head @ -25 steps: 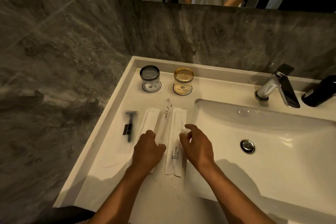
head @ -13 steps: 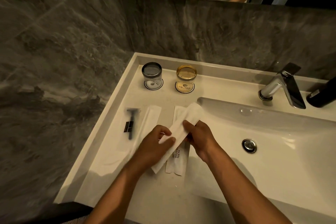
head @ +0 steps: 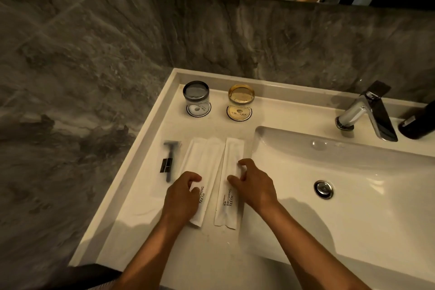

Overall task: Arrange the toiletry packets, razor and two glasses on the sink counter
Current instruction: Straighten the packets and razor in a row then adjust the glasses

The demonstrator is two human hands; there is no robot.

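Three white toiletry packets lie side by side on the sink counter [head: 150,198]. My left hand [head: 182,195] curls its fingers on the near end of the middle packet [head: 213,162], printed "BRUSHING TEETH", which overlaps the left packet [head: 194,158]. The fingertips of my right hand [head: 255,183] rest spread on the right packet [head: 231,205], which has the same print. The razor [head: 168,162], in clear wrap, lies left of the packets. A grey glass [head: 196,96] and an amber glass [head: 241,97] stand on round coasters at the back.
The basin [head: 353,195] with its drain [head: 323,189] opens right of the packets. A chrome tap [head: 367,115] and a dark bottle [head: 419,122] stand at the back right. Grey marble walls close in the left and back, and a mirror hangs above.
Half a second ago both hands held one white packet tilted above the counter. It now lies flat between the other two, and my right hand has shifted onto the right packet.
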